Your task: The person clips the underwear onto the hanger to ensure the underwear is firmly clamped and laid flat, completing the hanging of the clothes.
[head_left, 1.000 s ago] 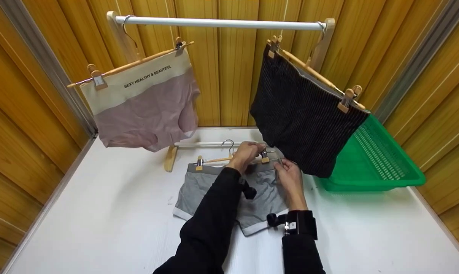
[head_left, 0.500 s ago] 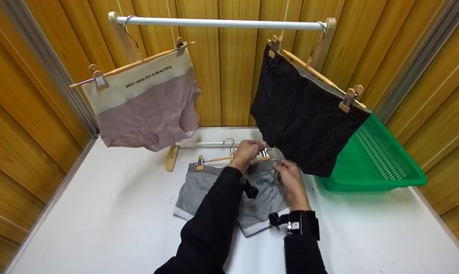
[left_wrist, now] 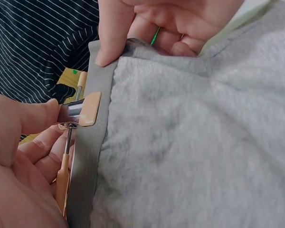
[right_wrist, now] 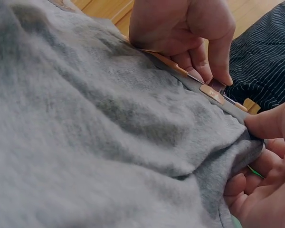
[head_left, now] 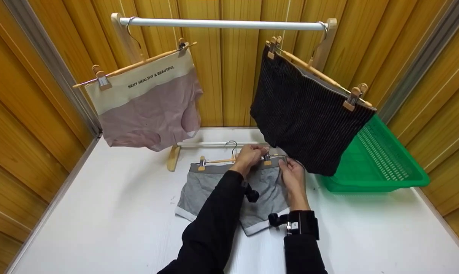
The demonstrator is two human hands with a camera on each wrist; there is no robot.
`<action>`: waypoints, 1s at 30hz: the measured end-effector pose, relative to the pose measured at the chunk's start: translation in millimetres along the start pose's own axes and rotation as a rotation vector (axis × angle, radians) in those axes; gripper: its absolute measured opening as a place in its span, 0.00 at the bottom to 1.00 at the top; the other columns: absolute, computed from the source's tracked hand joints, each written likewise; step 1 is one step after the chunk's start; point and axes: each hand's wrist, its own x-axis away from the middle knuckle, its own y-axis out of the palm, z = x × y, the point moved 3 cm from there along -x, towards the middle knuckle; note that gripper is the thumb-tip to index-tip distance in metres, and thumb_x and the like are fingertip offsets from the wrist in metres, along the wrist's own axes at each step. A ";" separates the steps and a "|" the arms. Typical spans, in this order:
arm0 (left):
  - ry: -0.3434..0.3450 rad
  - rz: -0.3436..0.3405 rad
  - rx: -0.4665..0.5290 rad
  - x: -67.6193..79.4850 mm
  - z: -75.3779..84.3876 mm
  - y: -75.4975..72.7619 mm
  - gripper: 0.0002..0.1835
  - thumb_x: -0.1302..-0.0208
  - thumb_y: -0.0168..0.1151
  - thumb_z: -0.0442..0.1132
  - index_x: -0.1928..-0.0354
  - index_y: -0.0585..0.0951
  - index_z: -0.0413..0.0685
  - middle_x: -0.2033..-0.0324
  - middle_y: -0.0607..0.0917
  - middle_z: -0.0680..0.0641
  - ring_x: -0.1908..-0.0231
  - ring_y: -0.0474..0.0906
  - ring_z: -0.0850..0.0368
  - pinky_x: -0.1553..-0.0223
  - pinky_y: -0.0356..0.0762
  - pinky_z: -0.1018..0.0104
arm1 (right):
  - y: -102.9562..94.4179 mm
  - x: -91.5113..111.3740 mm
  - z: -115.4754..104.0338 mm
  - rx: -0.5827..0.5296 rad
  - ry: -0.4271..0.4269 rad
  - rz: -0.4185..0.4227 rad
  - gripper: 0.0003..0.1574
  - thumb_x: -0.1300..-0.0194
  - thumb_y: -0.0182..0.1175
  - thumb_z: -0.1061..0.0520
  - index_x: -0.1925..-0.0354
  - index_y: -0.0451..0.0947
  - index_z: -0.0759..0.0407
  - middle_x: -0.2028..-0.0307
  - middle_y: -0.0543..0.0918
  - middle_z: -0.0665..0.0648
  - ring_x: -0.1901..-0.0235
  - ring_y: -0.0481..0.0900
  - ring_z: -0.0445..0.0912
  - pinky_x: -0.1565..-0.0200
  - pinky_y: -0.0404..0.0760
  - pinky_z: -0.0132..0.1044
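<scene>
Grey boxer shorts (head_left: 202,190) with white leg hems hang from a wooden clip hanger (head_left: 219,161), low over the white surface. My left hand (head_left: 249,156) pinches the hanger's right clip (left_wrist: 80,111) between thumb and fingers; the clip's wooden pad lies over the grey waistband (left_wrist: 88,161). At the waistband's right corner, my right hand (head_left: 293,175) pinches the cloth, thumb in front and fingers curled behind. The left clip (head_left: 202,163) sits on the other end of the waistband. My left forearm covers the middle of the shorts in the head view.
Pink underwear (head_left: 149,110) with a cream waistband and black striped underwear (head_left: 309,114) hang on hangers from a white rail (head_left: 221,23). Behind the black pair, at the right, stands a green plastic basket (head_left: 374,182). Ribbed wooden panels (head_left: 237,76) wall the white table (head_left: 100,220).
The right clip's wooden pad has come down onto the waistband, and the hanger's right end sits slightly lower. Both hands keep their places at the clip and the waistband corner.
</scene>
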 end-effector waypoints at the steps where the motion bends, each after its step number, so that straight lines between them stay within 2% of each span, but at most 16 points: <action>1: -0.002 -0.003 -0.001 0.0 -0.1 -0.1 0.12 0.31 0.65 0.45 0.59 0.89 0.44 0.63 0.85 0.53 0.59 0.75 0.60 0.59 0.71 0.70 | -0.2 -0.4 0.1 0.004 -0.004 0.006 0.19 0.25 0.55 0.64 0.43 0.71 0.79 0.45 0.80 0.69 0.50 0.78 0.42 0.55 0.74 0.23; 6: 0.004 -0.022 -0.011 -0.8 -0.5 0.0 0.12 0.30 0.64 0.45 0.59 0.90 0.45 0.63 0.85 0.54 0.59 0.76 0.60 0.59 0.72 0.69 | -0.7 -0.9 -1.4 0.029 -0.024 0.025 0.16 0.26 0.56 0.65 0.47 0.73 0.78 0.52 0.83 0.64 0.59 0.77 0.34 0.59 0.74 0.23; 13: 0.037 -0.030 -0.094 -0.9 -2.0 -0.4 0.13 0.29 0.63 0.47 0.59 0.90 0.47 0.62 0.86 0.54 0.57 0.76 0.59 0.48 0.70 0.62 | -0.4 -0.2 -2.7 0.053 -0.010 0.023 0.18 0.25 0.55 0.64 0.43 0.73 0.77 0.44 0.81 0.69 0.52 0.78 0.40 0.57 0.74 0.23; 16: 0.052 -0.038 -0.114 -0.7 -2.5 -0.4 0.13 0.29 0.63 0.47 0.59 0.90 0.47 0.62 0.86 0.55 0.57 0.77 0.60 0.43 0.68 0.58 | -0.5 0.2 -2.9 0.082 -0.012 0.018 0.18 0.24 0.55 0.64 0.43 0.74 0.76 0.45 0.81 0.68 0.53 0.79 0.40 0.57 0.74 0.23; 17: 0.058 -0.041 -0.120 -0.6 -2.6 -0.4 0.13 0.29 0.62 0.47 0.59 0.90 0.47 0.63 0.86 0.55 0.57 0.77 0.60 0.40 0.67 0.56 | -0.6 0.4 -3.1 0.085 -0.015 0.017 0.18 0.25 0.55 0.64 0.43 0.75 0.75 0.45 0.82 0.68 0.54 0.79 0.39 0.57 0.74 0.23; 20: 0.085 -0.041 -0.166 -0.3 -3.3 0.0 0.14 0.28 0.61 0.47 0.60 0.90 0.47 0.65 0.86 0.55 0.59 0.77 0.60 0.32 0.54 0.50 | -0.2 0.7 -2.7 0.085 -0.029 0.017 0.17 0.25 0.56 0.65 0.44 0.76 0.75 0.46 0.83 0.67 0.57 0.79 0.35 0.59 0.75 0.23; 23: 0.117 -0.043 -0.245 0.3 -5.6 0.4 0.15 0.26 0.59 0.48 0.59 0.91 0.48 0.65 0.87 0.56 0.58 0.78 0.60 0.30 0.44 0.43 | -0.2 1.5 -0.8 0.097 -0.026 0.000 0.17 0.25 0.56 0.64 0.43 0.77 0.72 0.44 0.82 0.66 0.60 0.78 0.34 0.62 0.74 0.24; 27: 0.145 -0.039 -0.358 1.1 -9.9 2.5 0.17 0.26 0.57 0.51 0.53 0.90 0.51 0.61 0.89 0.58 0.52 0.81 0.59 0.34 0.51 0.45 | -0.2 2.8 1.5 0.136 -0.050 -0.032 0.18 0.26 0.56 0.65 0.41 0.76 0.72 0.42 0.80 0.68 0.57 0.78 0.37 0.62 0.73 0.25; 30: 0.154 -0.032 -0.404 1.4 -10.9 3.8 0.18 0.26 0.58 0.54 0.50 0.89 0.52 0.58 0.89 0.58 0.51 0.81 0.59 0.38 0.56 0.49 | -0.2 3.4 1.3 0.150 -0.086 -0.041 0.19 0.26 0.56 0.67 0.41 0.76 0.74 0.41 0.79 0.71 0.51 0.79 0.41 0.60 0.74 0.24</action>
